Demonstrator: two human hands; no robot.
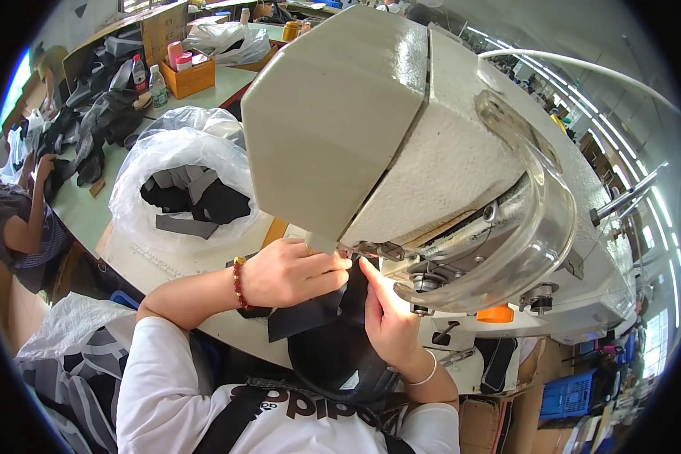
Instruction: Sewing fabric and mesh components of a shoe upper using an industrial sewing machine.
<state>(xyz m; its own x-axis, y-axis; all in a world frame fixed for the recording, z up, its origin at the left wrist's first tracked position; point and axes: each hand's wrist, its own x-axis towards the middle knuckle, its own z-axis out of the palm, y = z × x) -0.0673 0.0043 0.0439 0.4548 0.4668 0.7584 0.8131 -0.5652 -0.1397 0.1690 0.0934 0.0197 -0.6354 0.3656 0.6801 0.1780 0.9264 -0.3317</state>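
Close under the head of a large grey-white sewing machine, my left hand is closed, its fingertips pinching a black fabric piece at the needle area. Opposite it, my right hand holds the same piece from the right, index finger stretched along its edge. The fabric hangs down toward me, over a larger dark rounded piece near my lap. The needle and the exact spot under the fingertips are hidden by the machine head and my fingers.
A clear plastic bag of black and grey cut pieces stands left of the machine. Another bag of grey pieces sits lower left. Farther back are a wooden box, bottles and a co-worker's arm. A black shoe-shaped piece lies right.
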